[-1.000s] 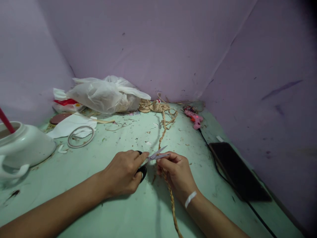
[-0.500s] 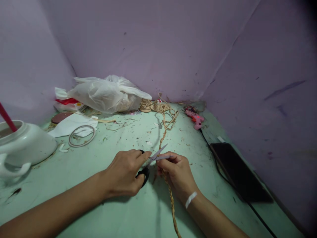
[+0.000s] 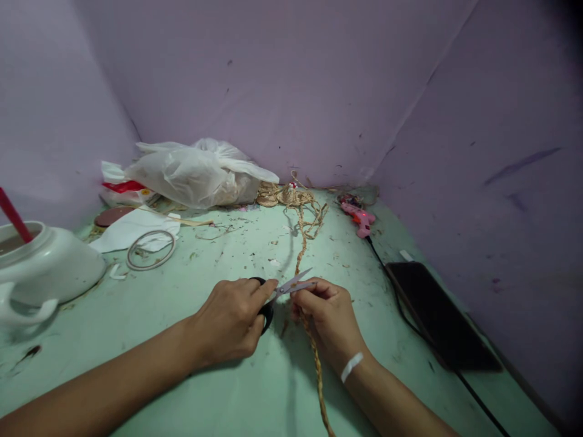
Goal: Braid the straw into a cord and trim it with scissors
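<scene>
On the far left of the table (image 3: 228, 403), a white pot (image 3: 68, 261) stands with a red stick (image 3: 16, 215) leaning out of its mouth; something brownish lies inside, too shadowed for me to name. Behind it to the right, by the back wall (image 3: 255, 91), slumps a whitish plastic bag (image 3: 195, 176), bulging, its contents only a pale blur through the film. Then comes the left hand (image 3: 232, 318), curled around the black handles of the scissors (image 3: 281, 290), whose parted blades point rightward. They lie across the line of the braided cord (image 3: 316, 359), which runs lengthwise away from the person toward a tangle (image 3: 305, 198) at the back. Whether the cord sits between the blades, I can't tell. The right hand (image 3: 328, 309), the nearer to the cord, pinches it between thumb and fingers right beside the blades.
</scene>
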Demonstrator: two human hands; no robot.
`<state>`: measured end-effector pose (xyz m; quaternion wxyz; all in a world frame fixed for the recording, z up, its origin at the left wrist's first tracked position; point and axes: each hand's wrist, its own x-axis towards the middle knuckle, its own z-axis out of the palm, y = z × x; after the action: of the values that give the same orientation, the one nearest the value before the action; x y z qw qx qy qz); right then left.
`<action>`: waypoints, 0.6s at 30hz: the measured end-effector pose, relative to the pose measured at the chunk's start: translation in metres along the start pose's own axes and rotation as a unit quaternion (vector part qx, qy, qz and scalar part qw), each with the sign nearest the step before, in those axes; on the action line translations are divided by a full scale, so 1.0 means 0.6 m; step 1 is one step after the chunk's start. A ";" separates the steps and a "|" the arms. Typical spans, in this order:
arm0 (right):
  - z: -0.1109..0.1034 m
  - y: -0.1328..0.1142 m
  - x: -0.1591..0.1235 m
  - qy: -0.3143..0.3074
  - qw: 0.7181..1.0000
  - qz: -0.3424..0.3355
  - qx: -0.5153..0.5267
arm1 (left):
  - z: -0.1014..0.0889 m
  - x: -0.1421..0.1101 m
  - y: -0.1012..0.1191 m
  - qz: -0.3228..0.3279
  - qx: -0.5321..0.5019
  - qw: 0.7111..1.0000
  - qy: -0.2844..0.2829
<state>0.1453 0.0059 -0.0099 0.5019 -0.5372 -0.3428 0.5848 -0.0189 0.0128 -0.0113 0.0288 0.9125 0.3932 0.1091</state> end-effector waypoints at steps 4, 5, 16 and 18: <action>-0.002 0.001 0.002 0.003 1.000 -0.009 0.005 | 0.007 -0.002 -0.006 0.015 0.003 1.000 0.025; -0.002 0.001 0.002 0.004 1.000 -0.010 0.006 | 0.008 -0.001 -0.007 0.021 0.005 0.999 0.034; 0.000 -0.001 0.008 -0.013 0.993 0.043 0.107 | -0.026 0.013 -0.020 -0.153 -0.193 0.963 0.110; 0.001 0.001 0.008 -0.026 0.993 0.038 0.110 | -0.024 0.014 -0.022 -0.210 -0.247 0.939 0.114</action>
<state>0.1451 0.0106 -0.0115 0.5266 -0.4756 -0.2686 0.6514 -0.0255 0.0276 0.0022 0.2307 0.7547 0.5370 0.2981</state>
